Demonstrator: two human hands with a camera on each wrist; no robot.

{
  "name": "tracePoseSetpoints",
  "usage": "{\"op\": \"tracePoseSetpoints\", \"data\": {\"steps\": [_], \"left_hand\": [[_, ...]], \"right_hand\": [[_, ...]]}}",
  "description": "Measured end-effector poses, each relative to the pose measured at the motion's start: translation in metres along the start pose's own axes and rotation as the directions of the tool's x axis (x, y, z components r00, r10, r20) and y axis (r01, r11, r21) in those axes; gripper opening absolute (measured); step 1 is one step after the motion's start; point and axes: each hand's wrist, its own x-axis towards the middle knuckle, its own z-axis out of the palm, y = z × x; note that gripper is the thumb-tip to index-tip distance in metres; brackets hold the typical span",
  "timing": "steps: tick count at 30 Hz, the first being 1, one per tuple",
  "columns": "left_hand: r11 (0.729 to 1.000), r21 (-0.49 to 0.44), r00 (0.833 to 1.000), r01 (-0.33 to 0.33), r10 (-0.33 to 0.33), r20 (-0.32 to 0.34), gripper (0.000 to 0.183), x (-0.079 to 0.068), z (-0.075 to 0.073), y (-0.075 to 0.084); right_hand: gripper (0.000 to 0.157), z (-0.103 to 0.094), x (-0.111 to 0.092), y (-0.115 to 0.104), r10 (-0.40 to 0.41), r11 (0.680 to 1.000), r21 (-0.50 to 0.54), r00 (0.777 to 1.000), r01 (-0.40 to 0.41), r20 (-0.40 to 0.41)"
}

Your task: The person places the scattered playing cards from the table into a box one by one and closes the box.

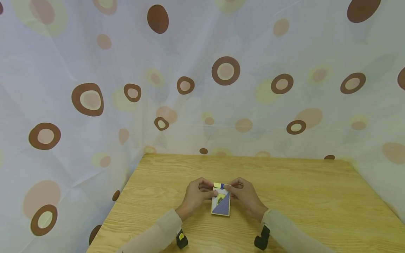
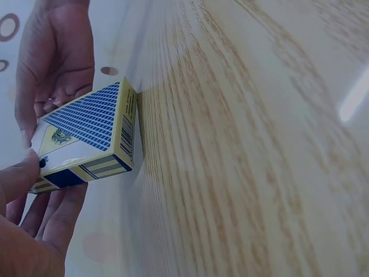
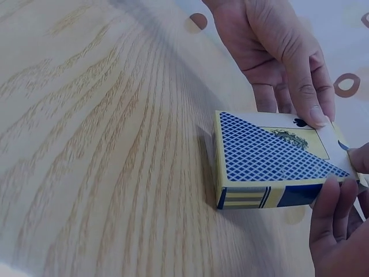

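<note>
A playing card box [image 1: 222, 203] in blue, white and yellow stands between my two hands, its lower end close over the wooden table. Its front has a blue checkered triangle and a small crest, and a barcode shows on the bottom end in the left wrist view. My left hand [image 1: 197, 195] pinches the box's left side near the top, thumb on the front face. The right hand [image 1: 245, 196] grips the upper right corner, thumb at the top flap [image 1: 218, 185]. In the right wrist view, fingers [image 3: 337, 210] curl along the box's side.
The wooden table [image 1: 294, 196] spreads under both arms. Behind and at the sides hangs a white curtain [image 1: 196, 42] with brown and pale spots. Black wrist devices [image 1: 262, 238] are strapped below each beige sleeve [image 1: 159, 230].
</note>
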Motion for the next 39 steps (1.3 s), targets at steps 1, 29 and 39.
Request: {"op": "tracePoseSetpoints", "data": {"steps": [1,29,39], "left_hand": [[1.0,0.008,1.0,-0.002,0.002,0.001,0.029,0.0,0.0,0.0],[0.997,0.074,0.999,-0.024,0.022,0.028,0.041,-0.001,-0.001,-0.002],[0.996,0.087,1.0,-0.015,0.014,0.008,0.031,-0.001,-0.001,-0.001]], "right_hand": [[0.03,0.001,-0.001,-0.001,-0.001,1.0,-0.009,1.0,0.001,-0.003],[0.028,0.001,-0.001,-0.002,-0.082,0.982,-0.165,0.994,0.093,0.072],[0.037,-0.015,-0.005,-0.002,-0.026,0.998,-0.053,0.971,0.04,0.239]]}}
